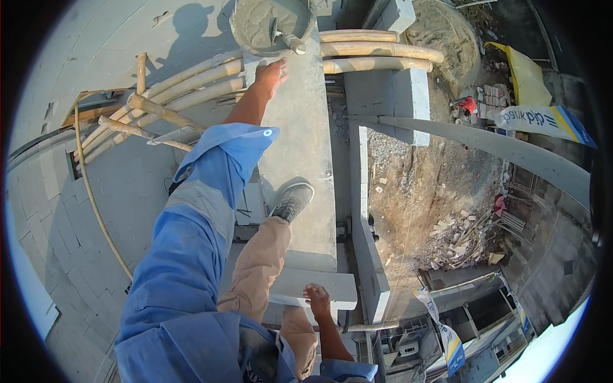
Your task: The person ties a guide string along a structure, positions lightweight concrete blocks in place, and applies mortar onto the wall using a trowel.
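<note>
1. Head view: the mortar bucket (pixel 241 35) stands at the upper centre of the frame, at the far end of a grey plank (pixel 297 140), with a trowel (pixel 295 44) leaning in it
2. Left hand (pixel 271 76) is just below the bucket, fingers apart, gripping nothing; a careless sweep could knock the trowel's handle or tip the bucket
3. Right hand (pixel 317 301), lower centre, is loosely curled beside a pale block (pixel 319 288); whether it touches the block, I cannot tell
4. Grey shoe (pixel 295 201) rests mid-plank; a misstep rightward could mean a fall toward the ground (pixel 440 185) far below
</note>
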`<state>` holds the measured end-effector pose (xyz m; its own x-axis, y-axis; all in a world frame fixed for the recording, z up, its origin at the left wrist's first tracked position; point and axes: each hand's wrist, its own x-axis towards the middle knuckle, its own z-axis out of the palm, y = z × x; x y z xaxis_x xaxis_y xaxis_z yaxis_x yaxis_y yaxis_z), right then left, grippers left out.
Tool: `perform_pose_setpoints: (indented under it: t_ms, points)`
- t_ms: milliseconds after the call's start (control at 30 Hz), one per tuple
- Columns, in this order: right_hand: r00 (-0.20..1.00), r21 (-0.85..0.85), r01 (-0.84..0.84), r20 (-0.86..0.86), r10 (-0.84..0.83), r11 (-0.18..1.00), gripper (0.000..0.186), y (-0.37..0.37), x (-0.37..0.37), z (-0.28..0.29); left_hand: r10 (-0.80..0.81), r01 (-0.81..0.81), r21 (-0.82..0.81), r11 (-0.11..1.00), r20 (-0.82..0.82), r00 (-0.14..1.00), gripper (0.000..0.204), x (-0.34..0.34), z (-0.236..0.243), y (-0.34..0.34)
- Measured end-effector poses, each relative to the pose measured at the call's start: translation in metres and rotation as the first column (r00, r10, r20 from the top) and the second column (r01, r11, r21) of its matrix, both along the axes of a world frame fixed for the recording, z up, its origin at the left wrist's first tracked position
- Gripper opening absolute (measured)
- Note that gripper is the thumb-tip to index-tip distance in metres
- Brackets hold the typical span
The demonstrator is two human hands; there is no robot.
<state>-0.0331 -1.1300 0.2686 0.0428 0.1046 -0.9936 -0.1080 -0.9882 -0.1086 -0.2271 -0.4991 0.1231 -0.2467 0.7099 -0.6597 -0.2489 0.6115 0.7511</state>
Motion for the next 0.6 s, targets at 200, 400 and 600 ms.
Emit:
perform_pose_setpoints:
  t_ms: [200, 400, 600]
  points:
    - [0.995, 0.044, 0.097, 0.024, -0.098, 0.994, 0.050, 0.023, 0.000, 0.003, 0.174, -0.187, 0.043, 0.981, 0.215, 0.961, 0.061, 0.002, -0.021, 0.028]
    - [0.990, 0.030, 0.053, 0.128, -0.057, 0.998, 0.044, 0.011, 0.035, -0.010, 0.313, -0.342, 0.054, 0.938, 0.288, 0.905, 0.051, 0.011, -0.012, 0.000]
    - [0.983, 0.098, -0.056, 0.181, 0.037, 0.994, 0.045, 0.022, 0.047, -0.031, 0.379, -0.357, -0.127, 0.925, 0.284, 0.881, 0.065, 0.010, -0.003, -0.111]
